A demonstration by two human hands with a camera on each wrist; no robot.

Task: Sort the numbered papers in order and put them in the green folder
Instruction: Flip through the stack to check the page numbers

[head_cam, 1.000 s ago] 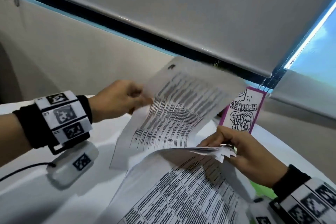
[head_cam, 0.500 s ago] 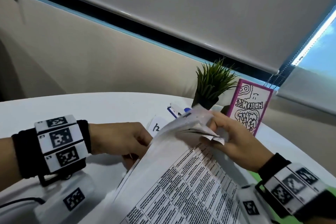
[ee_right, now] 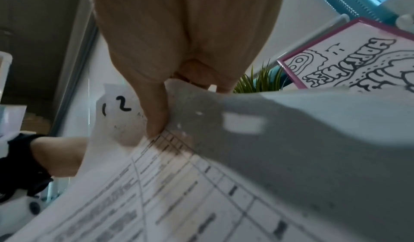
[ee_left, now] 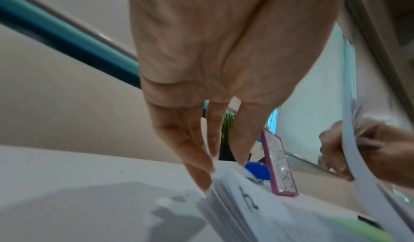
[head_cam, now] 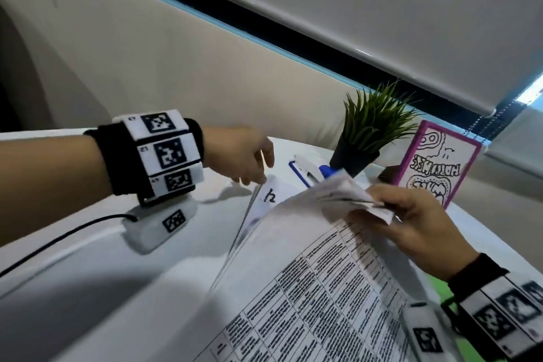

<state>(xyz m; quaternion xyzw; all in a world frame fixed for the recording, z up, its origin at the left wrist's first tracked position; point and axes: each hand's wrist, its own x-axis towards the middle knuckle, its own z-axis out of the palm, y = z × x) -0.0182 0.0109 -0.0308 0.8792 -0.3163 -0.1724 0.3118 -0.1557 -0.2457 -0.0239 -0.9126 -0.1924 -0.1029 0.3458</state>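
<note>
On the white table lies a sheet marked 12 (head_cam: 269,195), also seen in the left wrist view (ee_left: 248,199). My left hand (head_cam: 255,176) hangs over its far corner, and its straight fingertips (ee_left: 206,180) touch the paper's edge. My right hand (head_cam: 379,203) pinches the far corners of several printed sheets (head_cam: 323,288) and holds them lifted and curved above the marked sheet. Its thumb (ee_right: 154,127) presses on the table-printed top sheet (ee_right: 201,192). A strip of the green folder (head_cam: 440,288) shows under my right wrist; the papers hide the rest.
A potted plant (head_cam: 373,132), a blue and white stapler (head_cam: 308,170) and a pink-framed drawing (head_cam: 435,167) stand at the table's far side, just beyond the papers. A black cable (head_cam: 58,241) runs from my left wrist across the table (head_cam: 88,303).
My left hand carried one sheet down from the air onto the table and let it go. My right hand kept its pinch on the lifted corners.
</note>
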